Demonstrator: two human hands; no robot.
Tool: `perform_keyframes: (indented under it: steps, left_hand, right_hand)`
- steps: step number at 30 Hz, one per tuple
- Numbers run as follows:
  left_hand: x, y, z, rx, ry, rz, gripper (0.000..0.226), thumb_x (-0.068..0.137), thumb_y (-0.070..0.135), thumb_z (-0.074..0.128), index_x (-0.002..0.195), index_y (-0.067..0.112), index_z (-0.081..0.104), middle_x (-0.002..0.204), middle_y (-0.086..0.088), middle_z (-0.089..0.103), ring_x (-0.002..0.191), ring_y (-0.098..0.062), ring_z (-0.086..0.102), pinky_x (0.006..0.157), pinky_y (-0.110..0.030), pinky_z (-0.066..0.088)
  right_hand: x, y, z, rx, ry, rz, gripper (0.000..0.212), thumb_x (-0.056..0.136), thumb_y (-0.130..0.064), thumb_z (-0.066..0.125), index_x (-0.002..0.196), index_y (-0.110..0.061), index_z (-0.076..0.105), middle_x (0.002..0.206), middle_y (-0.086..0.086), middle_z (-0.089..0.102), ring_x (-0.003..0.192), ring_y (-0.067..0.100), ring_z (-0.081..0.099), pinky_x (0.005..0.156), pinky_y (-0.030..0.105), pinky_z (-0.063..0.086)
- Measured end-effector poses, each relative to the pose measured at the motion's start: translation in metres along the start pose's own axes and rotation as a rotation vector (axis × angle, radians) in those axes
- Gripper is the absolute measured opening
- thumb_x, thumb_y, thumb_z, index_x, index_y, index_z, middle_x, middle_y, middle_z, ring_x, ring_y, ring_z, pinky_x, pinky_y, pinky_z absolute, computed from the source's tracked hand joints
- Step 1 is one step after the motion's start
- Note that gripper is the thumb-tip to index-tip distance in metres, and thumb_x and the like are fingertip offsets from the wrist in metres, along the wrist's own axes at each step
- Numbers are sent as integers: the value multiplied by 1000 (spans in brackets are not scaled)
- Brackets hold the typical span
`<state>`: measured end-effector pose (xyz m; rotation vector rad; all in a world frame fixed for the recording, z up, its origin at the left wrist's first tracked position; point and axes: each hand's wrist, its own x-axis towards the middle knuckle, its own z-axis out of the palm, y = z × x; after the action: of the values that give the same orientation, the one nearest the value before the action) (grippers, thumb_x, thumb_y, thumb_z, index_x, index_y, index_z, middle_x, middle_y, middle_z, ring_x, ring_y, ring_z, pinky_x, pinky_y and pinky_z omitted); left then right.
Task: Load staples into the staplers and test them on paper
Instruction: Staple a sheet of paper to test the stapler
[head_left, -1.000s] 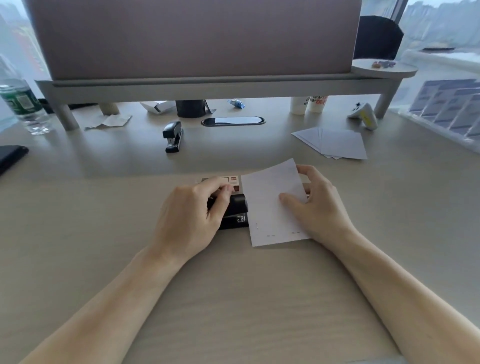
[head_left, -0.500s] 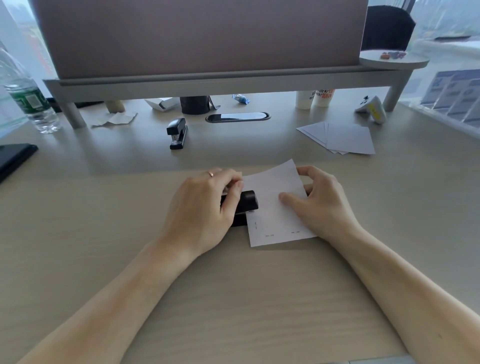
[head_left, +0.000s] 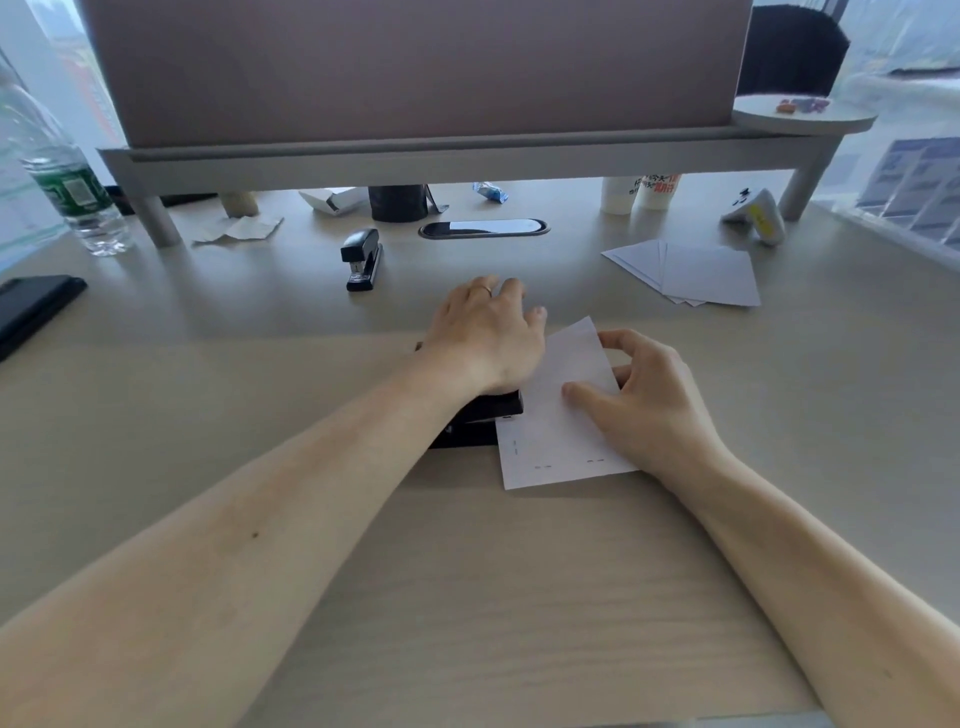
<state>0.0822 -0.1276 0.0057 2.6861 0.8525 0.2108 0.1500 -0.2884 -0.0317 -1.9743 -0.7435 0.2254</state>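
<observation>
A black stapler (head_left: 485, 415) lies on the desk with its jaw over the left edge of a white paper sheet (head_left: 558, 436); that sheet carries several staples near its bottom and left edges. My left hand (head_left: 483, 332) lies over the stapler, its heel on the top and its fingers stretched forward and flat, hiding the rear of the stapler. My right hand (head_left: 644, 395) holds the sheet's right side, thumb on top and fingers curled at the edge. A second black stapler (head_left: 362, 260) stands further back, untouched.
A stack of white sheets (head_left: 691, 273) lies at the back right. A water bottle (head_left: 67, 182) and a dark phone (head_left: 31, 306) are at the left. A grey monitor riser (head_left: 457, 156) spans the back, with cups (head_left: 641, 192) and a black pot (head_left: 397, 202) under it.
My left hand has slid forward from gripping the stapler's top to lying flat over it with fingers stretched out. The right hand and sheet have stayed in place.
</observation>
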Motion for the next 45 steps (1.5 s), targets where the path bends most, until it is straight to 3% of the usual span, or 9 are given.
perform_keyframes:
  steps: [2,7,13,26,38,45]
  left_hand:
    - [0,0,1,-23,29,-4,53,107,45,32,153,19,41,165,-11,32,154,-29,24,126,-41,20]
    - [-2,4,3,-3,42,-14,51,108,41,32,152,18,42,164,-11,35,152,-30,27,125,-41,19]
    - [-4,1,4,-13,53,-43,49,108,39,33,150,16,44,160,-12,39,149,-32,33,122,-42,22]
    - [-8,8,4,-16,54,-51,48,108,39,34,147,15,47,158,-13,44,146,-32,38,121,-42,25]
    - [-8,7,5,-7,58,-77,46,107,37,34,145,15,48,155,-13,46,144,-32,40,122,-44,26]
    - [-8,7,4,2,64,-75,45,107,35,35,143,14,49,152,-14,49,141,-34,43,120,-44,29]
  right_hand:
    - [0,1,0,-8,-1,-5,45,81,-19,74,124,-31,68,78,-5,80,68,11,76,64,36,64]
    - [-2,-1,0,-19,11,-8,44,81,-18,74,122,-32,68,77,-7,78,64,6,72,53,20,56]
    - [-2,-1,0,-37,11,0,48,81,-20,74,126,-31,67,83,-5,79,73,14,76,68,37,64]
    - [-3,-3,3,-40,26,-25,46,81,-19,74,125,-30,66,80,-7,76,72,11,73,59,22,54]
    - [-3,-3,2,-36,23,-17,45,82,-18,74,125,-29,67,81,-6,77,73,14,74,64,31,59]
    - [-2,-2,3,-43,28,-23,44,81,-19,73,124,-29,67,82,-8,76,72,12,73,61,26,55]
